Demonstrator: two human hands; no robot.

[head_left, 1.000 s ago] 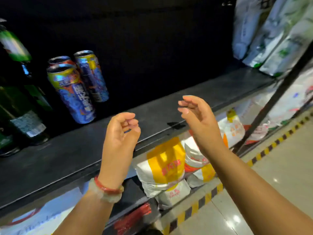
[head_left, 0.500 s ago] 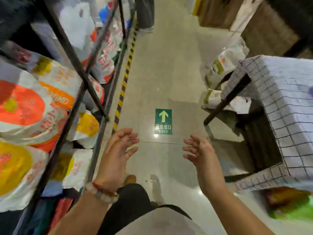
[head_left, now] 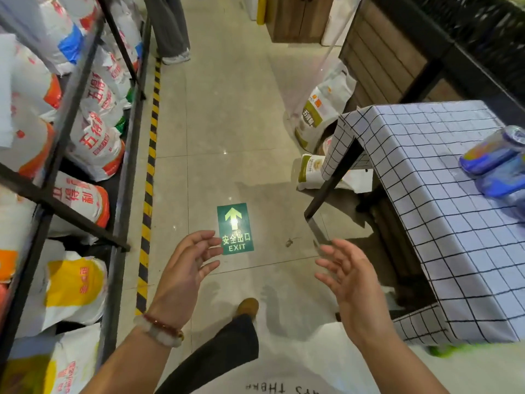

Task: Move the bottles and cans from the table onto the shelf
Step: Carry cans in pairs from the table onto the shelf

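Note:
Blurred blue cans [head_left: 495, 163] sit at the right edge on a table [head_left: 443, 217] covered with a white, black-gridded cloth. My left hand [head_left: 189, 268] and my right hand [head_left: 350, 282] hover empty over the aisle floor, fingers loosely spread, palms turned toward each other. Both hands are well short of the table; the right one is nearer to it. The black metal shelf rack [head_left: 65, 115] runs along the left side. The shelf board holding cans and bottles is out of view.
Sacks [head_left: 93, 137] fill the rack on the left. A yellow-black stripe [head_left: 149, 177] edges it, and a green EXIT sign [head_left: 235, 227] lies on the floor. More bags [head_left: 321, 112] lean by the table's far end. Someone's legs [head_left: 172, 27] stand up the aisle.
My view has swung from the shelf with cans and bottles round to the aisle and the table. Both hands have stayed empty and their fingers have loosened and spread.

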